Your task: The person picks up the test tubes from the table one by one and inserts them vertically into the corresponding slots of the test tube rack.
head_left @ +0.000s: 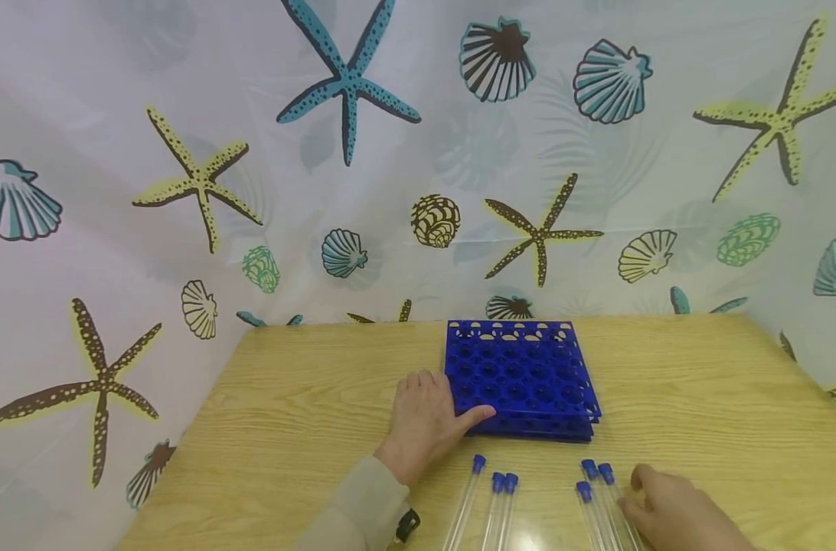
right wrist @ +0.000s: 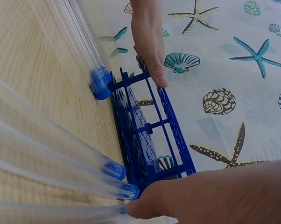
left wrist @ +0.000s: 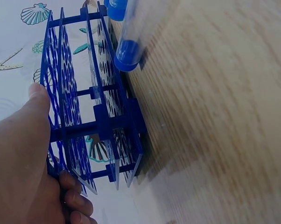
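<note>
A blue test tube rack (head_left: 517, 375) with rows of round holes stands on the table. My left hand (head_left: 421, 417) grips its left front corner, thumb lying over the top plate and fingers curled at the side, as the left wrist view shows on the rack (left wrist: 98, 107). My right hand (head_left: 673, 509) is at the right-hand group of clear test tubes (head_left: 600, 513) with blue caps, its fingertips right at the outermost tube. In the right wrist view the thumb side of this hand (right wrist: 178, 196) overlaps a blue cap (right wrist: 124, 210).
A second group of clear capped tubes (head_left: 490, 509) lies in front of the rack, left of the first. The wooden table (head_left: 308, 383) ends at a curtain (head_left: 390, 191) printed with shells and starfish, which stands behind and at both sides. A dark band (head_left: 407, 526) sits at my left wrist.
</note>
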A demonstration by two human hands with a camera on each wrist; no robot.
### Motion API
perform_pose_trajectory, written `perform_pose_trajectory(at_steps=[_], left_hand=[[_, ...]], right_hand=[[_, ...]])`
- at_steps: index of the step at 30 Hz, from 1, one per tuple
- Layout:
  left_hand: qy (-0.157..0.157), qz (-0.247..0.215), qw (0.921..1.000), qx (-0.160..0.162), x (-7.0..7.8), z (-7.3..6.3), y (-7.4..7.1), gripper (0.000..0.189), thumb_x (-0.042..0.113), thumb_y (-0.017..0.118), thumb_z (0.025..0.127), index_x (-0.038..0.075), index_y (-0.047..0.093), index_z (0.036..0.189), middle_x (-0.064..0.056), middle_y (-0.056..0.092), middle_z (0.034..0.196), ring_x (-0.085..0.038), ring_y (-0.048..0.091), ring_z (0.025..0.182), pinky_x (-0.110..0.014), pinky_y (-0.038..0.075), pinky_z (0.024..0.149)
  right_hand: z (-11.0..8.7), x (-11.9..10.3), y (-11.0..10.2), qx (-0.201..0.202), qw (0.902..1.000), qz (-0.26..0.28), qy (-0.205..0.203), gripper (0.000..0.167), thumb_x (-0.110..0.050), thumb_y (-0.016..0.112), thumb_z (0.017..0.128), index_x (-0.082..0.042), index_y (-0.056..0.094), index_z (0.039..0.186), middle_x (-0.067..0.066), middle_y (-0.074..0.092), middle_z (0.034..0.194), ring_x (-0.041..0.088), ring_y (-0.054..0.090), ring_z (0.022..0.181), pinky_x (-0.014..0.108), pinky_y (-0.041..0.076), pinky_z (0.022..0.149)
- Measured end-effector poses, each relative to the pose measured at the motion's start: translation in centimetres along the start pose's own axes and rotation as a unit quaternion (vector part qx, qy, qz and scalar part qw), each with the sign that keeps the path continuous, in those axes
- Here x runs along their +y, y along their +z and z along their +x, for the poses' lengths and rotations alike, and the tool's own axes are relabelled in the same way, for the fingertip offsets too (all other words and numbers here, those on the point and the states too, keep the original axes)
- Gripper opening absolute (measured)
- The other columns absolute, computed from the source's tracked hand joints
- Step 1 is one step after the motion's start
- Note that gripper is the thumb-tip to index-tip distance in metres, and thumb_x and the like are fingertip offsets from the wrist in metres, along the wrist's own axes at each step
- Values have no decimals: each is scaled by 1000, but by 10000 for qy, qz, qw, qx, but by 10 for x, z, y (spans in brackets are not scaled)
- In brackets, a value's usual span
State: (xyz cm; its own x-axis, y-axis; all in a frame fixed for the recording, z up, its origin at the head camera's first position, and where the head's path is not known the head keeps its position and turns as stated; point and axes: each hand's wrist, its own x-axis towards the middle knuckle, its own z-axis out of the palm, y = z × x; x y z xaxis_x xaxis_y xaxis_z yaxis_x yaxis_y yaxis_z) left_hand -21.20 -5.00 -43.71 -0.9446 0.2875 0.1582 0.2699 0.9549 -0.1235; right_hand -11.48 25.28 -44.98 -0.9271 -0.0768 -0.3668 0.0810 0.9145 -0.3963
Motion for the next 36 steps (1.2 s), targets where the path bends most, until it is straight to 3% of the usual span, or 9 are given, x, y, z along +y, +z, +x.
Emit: perform_pose_trajectory(at_steps=[7, 18, 25, 36], left_hand=[[26, -19, 10000, -70, 0, -1, 0, 91, 90, 19, 81, 8, 56, 87, -3, 44, 72, -18, 40, 67, -30, 34, 65], [7, -32, 10000, -61, 1, -1, 1, 90, 90, 18, 81, 7, 54, 84, -2, 43, 71, -18, 41, 66, -29, 33, 64], [3, -112, 9996, -249, 0, 0, 0, 91, 91, 16, 81, 8, 54, 87, -2, 43, 73, -18, 40, 68, -29, 32, 65], [27, -212, 9996, -193, -1, -1, -1, 90, 90, 18, 81, 8, 55, 88, -2, 44, 73, -18, 41, 67, -29, 33, 64]], right_hand=[[0, 3, 9, 238, 9994, 133, -204, 31, -18, 63, 89, 8, 58, 106, 2, 61, 79, 20, 54, 71, 39, 48, 65], [1, -1, 17, 285, 9989, 371, -79, 32, -15, 65, 87, 6, 54, 108, 3, 48, 69, 18, 46, 59, 32, 40, 56], [1, 0, 18, 325, 9988, 356, -55, 32, -14, 64, 85, 6, 53, 107, 3, 49, 70, 18, 47, 61, 32, 40, 57], [-1, 5, 12, 337, 9982, 471, -172, 30, -13, 63, 86, 6, 53, 107, 1, 58, 72, 15, 52, 65, 29, 44, 58]])
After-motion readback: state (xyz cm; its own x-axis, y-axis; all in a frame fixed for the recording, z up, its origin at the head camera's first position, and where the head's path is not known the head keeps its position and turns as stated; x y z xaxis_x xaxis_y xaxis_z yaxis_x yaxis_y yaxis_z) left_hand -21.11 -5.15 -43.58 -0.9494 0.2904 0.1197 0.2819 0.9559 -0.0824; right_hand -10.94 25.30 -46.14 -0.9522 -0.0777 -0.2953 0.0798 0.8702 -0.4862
